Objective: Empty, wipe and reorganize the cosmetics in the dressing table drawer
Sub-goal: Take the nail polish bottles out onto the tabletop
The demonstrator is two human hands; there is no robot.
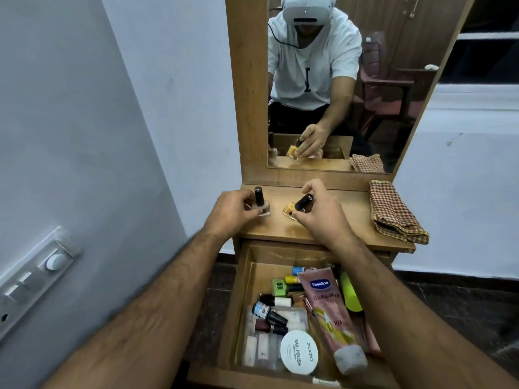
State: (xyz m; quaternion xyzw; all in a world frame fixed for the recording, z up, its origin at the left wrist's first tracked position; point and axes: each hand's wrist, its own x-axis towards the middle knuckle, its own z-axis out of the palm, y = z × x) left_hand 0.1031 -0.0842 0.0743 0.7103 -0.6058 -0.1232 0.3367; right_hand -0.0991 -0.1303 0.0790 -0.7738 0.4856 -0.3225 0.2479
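On the wooden dressing table top (331, 228), my left hand (233, 210) holds a pale nail polish bottle (261, 203) with a black cap, standing upright. My right hand (320, 211) pinches a yellow nail polish bottle (297, 207) that is tilted, its base touching the top. Below, the open drawer (247, 290) holds several cosmetics: a pink Vaseline tube (328, 307), a round white nail polish remover tub (299, 352), a green bottle (349, 296), small polish bottles (276, 301) and a clear pouch (264, 346).
A folded checked cloth (393, 211) lies on the right end of the table top. The mirror (351, 80) rises behind it, showing a person and a plastic chair. A wall with a switch panel (36, 279) is on the left.
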